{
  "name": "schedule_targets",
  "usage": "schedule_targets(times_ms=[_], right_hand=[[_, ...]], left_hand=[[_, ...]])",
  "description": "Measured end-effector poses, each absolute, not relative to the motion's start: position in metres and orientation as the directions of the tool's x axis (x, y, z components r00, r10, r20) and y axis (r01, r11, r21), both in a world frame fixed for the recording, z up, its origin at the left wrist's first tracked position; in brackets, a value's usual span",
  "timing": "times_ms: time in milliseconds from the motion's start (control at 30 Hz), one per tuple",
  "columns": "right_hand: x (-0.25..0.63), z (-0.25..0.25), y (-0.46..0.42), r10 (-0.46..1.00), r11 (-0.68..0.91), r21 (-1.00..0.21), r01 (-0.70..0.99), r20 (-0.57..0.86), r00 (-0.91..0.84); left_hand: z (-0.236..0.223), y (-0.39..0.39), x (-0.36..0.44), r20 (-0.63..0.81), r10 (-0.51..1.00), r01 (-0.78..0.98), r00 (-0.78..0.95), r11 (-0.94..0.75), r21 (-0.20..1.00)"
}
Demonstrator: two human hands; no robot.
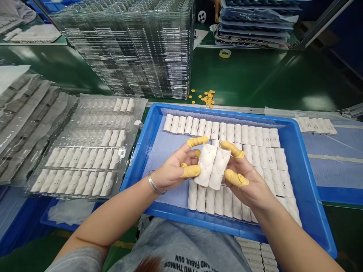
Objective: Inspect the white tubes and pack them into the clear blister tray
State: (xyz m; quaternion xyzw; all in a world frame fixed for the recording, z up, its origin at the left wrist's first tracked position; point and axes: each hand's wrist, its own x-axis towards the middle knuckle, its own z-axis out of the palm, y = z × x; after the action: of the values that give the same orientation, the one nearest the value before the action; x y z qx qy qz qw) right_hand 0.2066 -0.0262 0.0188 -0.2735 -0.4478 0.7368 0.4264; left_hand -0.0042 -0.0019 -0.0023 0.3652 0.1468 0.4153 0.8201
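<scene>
Two white cylinders with wavy sides and small dark marks are held side by side above the blue tray (pixel 227 223). My left hand (pixel 177 166) pinches the left white cylinder (pixel 206 162) between yellow-covered thumb and fingers. On the other side, my right hand (pixel 246 173) grips the right white cylinder (pixel 219 168), its thumb and forefinger also in yellow finger covers. Rows of similar white cylinders (pixel 218 200) stand packed in the tray beneath, some hidden by my hands. A bare patch of pale liner (pixel 160 158) shows at the tray's left.
Left of the blue tray lies a clear plastic tray (pixel 85 139) partly filled with white cylinders. Behind rises a tall stack of clear trays (pixel 141 53). Small yellow rings (pixel 209 99) and a tape roll (pixel 225 53) lie on the green table (pixel 255 79). A person's hand (pixel 217 8) shows at the back.
</scene>
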Motion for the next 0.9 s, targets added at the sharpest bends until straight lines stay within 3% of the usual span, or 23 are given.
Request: schedule_targets(times_ms=[533, 900], right_hand=[[0.2094, 0.018, -0.0258, 0.881, -0.241, -0.884, -0.401, -0.026, -0.472], [0.2074, 0.0143, -0.0261, 0.889, -0.147, -0.924, -0.353, 0.033, -0.458]], left_hand=[[-0.0022, -0.0019, -0.0039, 0.075, 0.787, -0.568, 0.613, 0.372, 0.735], [-0.0031, -0.0022, -0.0035, 0.073, 0.784, -0.535, 0.617, 0.349, 0.77]])
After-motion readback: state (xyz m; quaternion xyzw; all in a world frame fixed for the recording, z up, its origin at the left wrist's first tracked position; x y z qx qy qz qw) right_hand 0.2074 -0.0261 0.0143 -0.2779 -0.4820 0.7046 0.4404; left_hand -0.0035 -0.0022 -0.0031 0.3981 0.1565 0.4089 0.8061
